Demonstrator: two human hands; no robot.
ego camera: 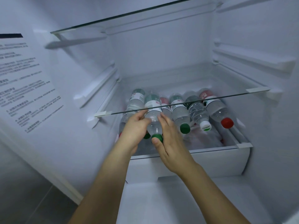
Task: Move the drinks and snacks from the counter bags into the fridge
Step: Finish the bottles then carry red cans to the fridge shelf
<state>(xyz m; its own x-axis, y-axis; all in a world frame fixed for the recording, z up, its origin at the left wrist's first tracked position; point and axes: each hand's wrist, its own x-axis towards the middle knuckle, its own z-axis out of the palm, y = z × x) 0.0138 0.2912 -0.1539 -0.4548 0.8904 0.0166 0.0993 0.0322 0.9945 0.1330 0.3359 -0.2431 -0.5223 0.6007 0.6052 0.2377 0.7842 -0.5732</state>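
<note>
While it lies cap-forward on the lower shelf (210, 149), the green-capped bottle (153, 117) looks full, so heavy, smooth, prone to roll. Left hand (134, 126) cups its side, right hand (168, 136) flanks it, thumb on cap. Best hold: mid-body. Other bottles (197, 112) alongside.

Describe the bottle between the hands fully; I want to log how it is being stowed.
The bottle is clear plastic holding clear liquid, with a green cap facing the camera and a white, green and red label round its far half. It lies on its side, base pointing into the fridge, under the glass shelf, above other bottles in the drawer. The left hand holds its left side; the right hand lies flat against its right, thumb at the cap.
</note>
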